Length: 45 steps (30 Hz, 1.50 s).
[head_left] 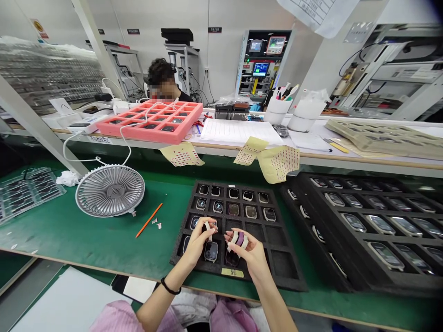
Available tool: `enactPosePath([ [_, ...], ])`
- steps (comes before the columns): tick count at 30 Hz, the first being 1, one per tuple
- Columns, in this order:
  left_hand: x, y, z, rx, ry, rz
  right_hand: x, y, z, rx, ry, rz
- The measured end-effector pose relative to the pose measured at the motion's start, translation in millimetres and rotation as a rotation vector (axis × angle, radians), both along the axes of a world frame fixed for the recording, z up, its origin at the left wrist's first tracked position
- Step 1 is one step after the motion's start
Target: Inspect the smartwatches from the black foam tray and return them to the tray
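Observation:
Above the black foam tray, my left hand pinches a small whitish curved piece, whose kind I cannot make out. Just beside it, my right hand is closed around several small curved pieces, white and purple, held side by side. The tray beneath holds square watch faces in its pockets, among them a watch below my left hand and a lit watch farther up. My hands cover part of the pockets. A yellow label is stuck on the tray's near edge.
Stacked foam trays of watches stand on the right. To the left lie a round fan, an orange stick and clear plastic trays. A shelf above carries a pink foam tray and papers. A person sits behind.

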<state>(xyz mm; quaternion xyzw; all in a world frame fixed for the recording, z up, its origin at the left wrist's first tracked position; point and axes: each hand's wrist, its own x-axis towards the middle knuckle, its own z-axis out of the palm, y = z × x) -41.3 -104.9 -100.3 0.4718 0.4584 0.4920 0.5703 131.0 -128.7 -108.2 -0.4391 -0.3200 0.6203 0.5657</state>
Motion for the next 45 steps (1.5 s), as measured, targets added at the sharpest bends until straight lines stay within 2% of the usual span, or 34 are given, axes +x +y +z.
enactPosePath([
  [22, 0, 3, -4.0, 0.009, 0.016, 0.016, 1, -1, -5.6, 0.035, -0.007, 0.006],
  [27, 0, 4, -5.8, 0.048, 0.046, -0.007, 0, -1, -7.9, 0.056, -0.013, -0.004],
  [30, 4, 4, -3.8, 0.146, 0.051, -0.011, 2, -1, -2.9, 0.054, 0.008, -0.009],
  [36, 22, 10, 15.7, 0.365, 0.241, -0.124, 27, 3, 17.5, 0.102, -0.025, -0.037],
  [39, 39, 19, 21.9, 0.375, 0.311, -0.177, 47, 9, 27.6, 0.155, -0.090, -0.075],
  [41, 52, 26, 19.3, 0.317, 0.325, -0.193, 57, 14, 32.7, 0.182, -0.123, -0.092],
  [45, 75, 39, 4.8, 0.257, 0.385, -0.195, 68, 22, 38.6, 0.194, -0.148, -0.113],
])
